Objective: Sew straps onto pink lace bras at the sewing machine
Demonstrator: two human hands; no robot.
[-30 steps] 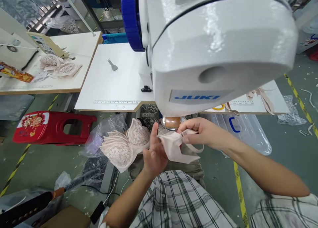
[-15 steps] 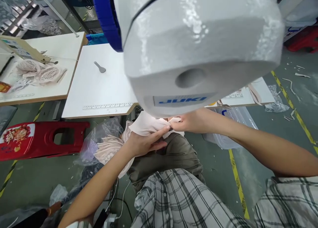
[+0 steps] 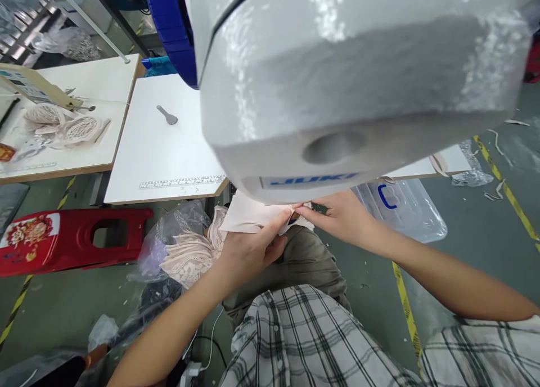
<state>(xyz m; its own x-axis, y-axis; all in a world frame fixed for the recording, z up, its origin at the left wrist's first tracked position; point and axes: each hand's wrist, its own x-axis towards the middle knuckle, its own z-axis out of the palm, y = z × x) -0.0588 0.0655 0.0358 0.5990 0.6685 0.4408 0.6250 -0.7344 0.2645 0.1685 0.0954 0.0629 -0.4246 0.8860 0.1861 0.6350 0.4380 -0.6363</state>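
Note:
A big white sewing machine head (image 3: 337, 83) with a blue handwheel (image 3: 169, 32) fills the top of the view. Just below its front end, both my hands hold a pale pink lace garment (image 3: 248, 215). My left hand (image 3: 251, 249) lies under and against the smooth pink fabric, its index finger stretched toward the machine and its thumb pressed on the cloth. Opposite it, my right hand (image 3: 341, 215) pinches the fabric edge. The lace cups (image 3: 189, 255) hang to the left over a clear plastic bag. The needle area is hidden by the machine head.
A white machine table (image 3: 169, 151) with a printed ruler and a grey tool (image 3: 167, 115) lies behind. More lace pieces (image 3: 63, 128) rest on a left table. A red stool (image 3: 71, 238) stands lower left, a clear plastic bin (image 3: 405, 212) at right. Yellow floor tape runs on both sides.
Both hands lifted the pink fabric from my lap up under the machine head. The view tilted, so the machine now covers more of the frame. The left hand flattened against the cloth.

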